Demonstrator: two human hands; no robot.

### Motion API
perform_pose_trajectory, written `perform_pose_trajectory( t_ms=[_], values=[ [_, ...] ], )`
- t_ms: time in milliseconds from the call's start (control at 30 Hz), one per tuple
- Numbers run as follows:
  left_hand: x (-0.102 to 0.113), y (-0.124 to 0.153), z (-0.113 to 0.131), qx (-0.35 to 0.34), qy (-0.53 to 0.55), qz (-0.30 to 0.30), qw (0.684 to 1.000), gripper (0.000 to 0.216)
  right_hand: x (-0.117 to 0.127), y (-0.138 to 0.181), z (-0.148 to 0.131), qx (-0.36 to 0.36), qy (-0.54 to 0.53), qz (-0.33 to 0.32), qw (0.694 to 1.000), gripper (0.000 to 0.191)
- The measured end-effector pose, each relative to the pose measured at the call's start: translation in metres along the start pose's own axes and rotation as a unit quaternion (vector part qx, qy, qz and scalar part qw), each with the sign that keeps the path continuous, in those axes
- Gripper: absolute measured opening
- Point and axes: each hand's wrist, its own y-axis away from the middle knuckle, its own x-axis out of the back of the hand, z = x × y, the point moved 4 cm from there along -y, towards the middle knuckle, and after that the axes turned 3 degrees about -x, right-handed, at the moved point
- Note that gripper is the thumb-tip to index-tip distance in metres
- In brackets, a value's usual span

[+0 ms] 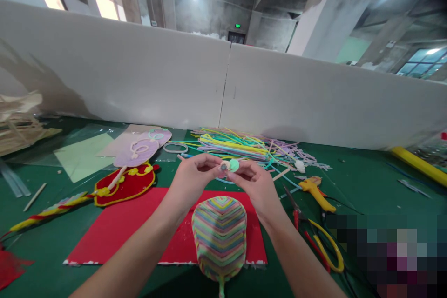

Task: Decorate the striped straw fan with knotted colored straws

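Starting left of the red sheet, a red fan-shaped piece with yellow edging is seen on the green table, partly overlapping the sheet's far left corner. A pink piece lies just beyond it.

Above the far edge of the red sheet, the left hand is raised, its grip pinched together on a small grey piece. Touching that piece is a small green disc, clamped in the grip of the right hand. Both pieces are thus held in the air, clear of the table, and are being pressed or fitted against each other; how they join cannot be made out.

A striped fan rests on the near edge of the red sheet, directly below the hands. Behind the sheet a pile of coloured strips is spread. To the right of the sheet a yellow tool and pliers are laid.

As a judgement, fine fingertip pressure and exact alignment are called for, since the pieces are tiny and easily dropped.
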Motion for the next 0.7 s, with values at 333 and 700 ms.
perform_pose_trajectory(
  t_ms=[333, 700],
  values=[
    [-0.005, 0.001, -0.012, 0.030, 0.103, 0.049, 0.993, 0.023, -0.005, 0.005, 0.002, 0.036, -0.024, 0.045, 0.998, 0.018],
    [-0.006, -0.001, -0.009, 0.038, 0.064, 0.016, 0.997, 0.022, 0.005, -0.002, 0.002, -0.003, -0.005, 0.023, 1.000, 0.021]
  ],
)
